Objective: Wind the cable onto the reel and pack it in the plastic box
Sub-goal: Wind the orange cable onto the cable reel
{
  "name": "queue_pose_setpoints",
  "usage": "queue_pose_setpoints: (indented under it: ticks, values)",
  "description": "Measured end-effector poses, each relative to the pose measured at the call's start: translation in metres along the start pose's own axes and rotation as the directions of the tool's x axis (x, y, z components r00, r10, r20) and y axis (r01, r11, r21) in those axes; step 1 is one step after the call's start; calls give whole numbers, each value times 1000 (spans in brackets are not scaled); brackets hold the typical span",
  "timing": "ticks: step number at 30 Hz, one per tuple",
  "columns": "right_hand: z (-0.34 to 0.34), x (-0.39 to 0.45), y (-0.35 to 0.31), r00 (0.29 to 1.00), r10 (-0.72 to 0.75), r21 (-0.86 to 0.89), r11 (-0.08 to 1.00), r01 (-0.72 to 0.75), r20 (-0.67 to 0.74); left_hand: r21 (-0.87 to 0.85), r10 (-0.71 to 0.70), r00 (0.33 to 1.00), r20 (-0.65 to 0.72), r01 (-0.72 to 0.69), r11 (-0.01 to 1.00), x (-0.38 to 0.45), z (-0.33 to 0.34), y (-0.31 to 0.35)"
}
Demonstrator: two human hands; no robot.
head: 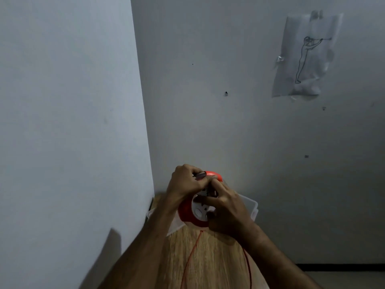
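Note:
An orange cable reel (187,211) with a white socket face is held up above the wooden table (208,257). My left hand (185,184) grips the reel's top near its orange handle (214,175). My right hand (227,209) grips the reel's right side, fingers curled over the white face. A thin orange cable (190,257) hangs from the reel and trails down across the table toward me. A clear plastic box (251,207) lies on the table behind the reel, mostly hidden by my hands.
The table stands in a corner, with a white wall (73,122) close on the left and another wall (229,122) behind. A paper drawing (306,55) is taped to the back wall. Dark floor (343,276) shows at the lower right.

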State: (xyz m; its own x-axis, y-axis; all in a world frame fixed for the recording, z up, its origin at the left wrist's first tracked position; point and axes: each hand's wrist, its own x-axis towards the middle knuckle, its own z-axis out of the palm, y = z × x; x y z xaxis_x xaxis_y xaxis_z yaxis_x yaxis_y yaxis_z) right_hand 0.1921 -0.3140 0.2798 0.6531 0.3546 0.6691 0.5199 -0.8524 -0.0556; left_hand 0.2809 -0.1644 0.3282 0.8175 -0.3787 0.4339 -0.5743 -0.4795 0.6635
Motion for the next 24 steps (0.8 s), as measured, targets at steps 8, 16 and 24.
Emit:
queue_pose_setpoints:
  ticks: [8, 16, 24]
  values:
    - [2, -11, 8, 1000, -28, -31, 999, 28, -13, -15, -41, 998, -45, 40, 999, -2, 1, -5]
    - [-5, -23, 19, 813, 455, 374, 871, -320, -363, -50, -53, 999, -12, 52, 997, -6, -12, -22]
    - [-15, -19, 15, 630, 628, 725, 146, -673, 457, -242, -144, 990, -7, 138, 960, -16, -22, -29]
